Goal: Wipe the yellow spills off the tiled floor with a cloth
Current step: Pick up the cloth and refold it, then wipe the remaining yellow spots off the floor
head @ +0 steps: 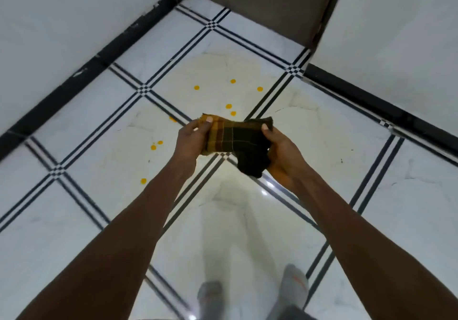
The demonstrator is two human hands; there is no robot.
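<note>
1. Both arms are stretched out over the floor (371, 183), and the cloth (238, 138) is up in the air between the two hands, clear of the tiles.
2. Left hand (189, 137): fingers closed on the cloth's yellow-striped end, thumb pressed on top at the upper edge.
3. Right hand (282, 150): fingers wrapped around the dark end, thumb on top, with a bunched fold of cloth hanging down just below the palm.
4. The cloth is a dark check, bunched rather than spread, running from one set of fingers straight across to the other.
5. Now the spills (228, 106): small round yellow drops on the white tiles. Two sit just beyond the fingertips, above the cloth's top edge.
6. Three more lie farther out past the fingers, strung in a loose row.
7. Off to the left of the left-hand fingers, a pair of drops close together, one smear partly hidden near the cloth's corner, and a single drop lower down beside the left forearm.
8. None of the drops touches the cloth.
9. Down near the bottom edge, two feet in grey socks (295, 285) stand on the tiles.
</note>
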